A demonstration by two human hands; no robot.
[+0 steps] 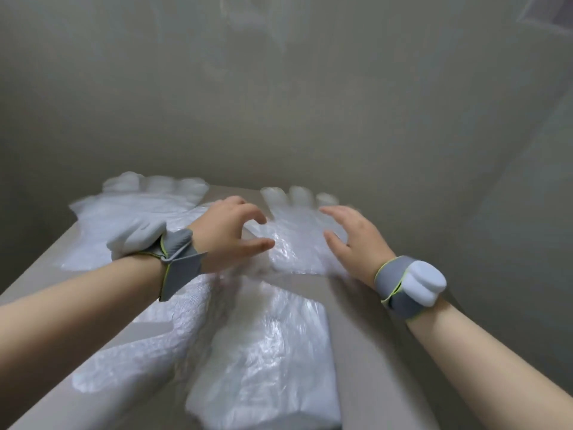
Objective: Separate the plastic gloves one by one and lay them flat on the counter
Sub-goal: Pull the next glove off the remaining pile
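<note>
Two grips, both empty: left grip (229, 234) loosely curled, right grip (353, 240) spread. Your glove (294, 246) sits between them, long axis running away from you, neither nearer.

dim, soft light; motion blur; edges bend outward.

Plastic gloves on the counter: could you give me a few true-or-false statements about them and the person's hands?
1. The left hand and right hand are both over the far right glove. True.
2. The left hand holds a glove up in the air. False: it holds nothing, and the gloves lie on the counter.
3. The left wristband and right wristband are both grey. True.
4. Only one glove is out. False: there is also a far left glove and a near pile of gloves.
</note>
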